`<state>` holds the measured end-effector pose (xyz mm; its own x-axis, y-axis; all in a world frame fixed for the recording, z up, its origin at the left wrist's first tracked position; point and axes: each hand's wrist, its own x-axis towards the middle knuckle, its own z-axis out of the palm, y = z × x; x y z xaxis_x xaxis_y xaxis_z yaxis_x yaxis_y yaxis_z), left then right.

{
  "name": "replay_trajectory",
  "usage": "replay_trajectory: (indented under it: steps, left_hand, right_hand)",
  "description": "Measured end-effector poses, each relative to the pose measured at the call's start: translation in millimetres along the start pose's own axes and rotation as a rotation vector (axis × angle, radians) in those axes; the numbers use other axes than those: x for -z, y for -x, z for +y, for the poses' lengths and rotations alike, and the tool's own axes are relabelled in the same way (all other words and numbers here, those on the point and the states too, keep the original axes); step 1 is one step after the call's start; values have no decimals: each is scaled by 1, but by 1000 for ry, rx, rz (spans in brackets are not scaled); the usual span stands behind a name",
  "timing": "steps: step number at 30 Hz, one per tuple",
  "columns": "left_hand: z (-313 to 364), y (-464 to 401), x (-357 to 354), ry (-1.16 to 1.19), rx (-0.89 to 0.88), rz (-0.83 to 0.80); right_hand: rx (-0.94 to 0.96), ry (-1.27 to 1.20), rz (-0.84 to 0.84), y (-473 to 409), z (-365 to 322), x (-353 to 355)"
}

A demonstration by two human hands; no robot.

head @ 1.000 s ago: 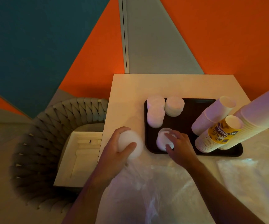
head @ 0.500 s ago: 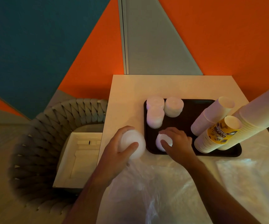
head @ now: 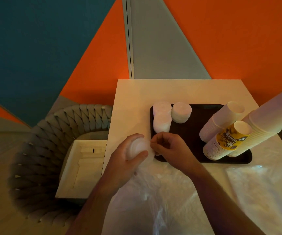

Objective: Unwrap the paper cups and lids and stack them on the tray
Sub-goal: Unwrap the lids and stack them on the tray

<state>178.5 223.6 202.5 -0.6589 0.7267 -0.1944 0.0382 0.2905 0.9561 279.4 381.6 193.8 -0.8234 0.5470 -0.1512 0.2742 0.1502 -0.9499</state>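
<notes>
the dark tray (head: 187,133) holds three round white lid piles (head: 181,112) and leaning paper cup stacks (head: 221,122). left hand (head: 128,155) curls round more lids (head: 139,148) at the tray's near-left corner; right hand (head: 169,146) fingers pinch their edge, crinkly clear wrap (head: 162,192) below.

The pale square surface (head: 137,95) stands against the orange wall. A dark tray (head: 187,133) lies on its middle part, toward the right. Crumpled clear plastic wrap (head: 162,200) covers the near part, touching the tray's near edge.
</notes>
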Motion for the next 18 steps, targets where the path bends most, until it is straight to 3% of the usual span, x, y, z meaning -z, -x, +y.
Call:
replay_trajectory:
  steps: [8,14,18]
  left_hand:
    - [2,-2,2,-6,-1,25]
    - [4,-2,4,-5,-4,-34]
    - [-2,-5,5,-44,25,-9]
  right_hand:
    - [-105,-295,2,2,-1,-1]
    - [-95,-224,-90,3,3,8]
    - [-150,-363,74,-9,21,20]
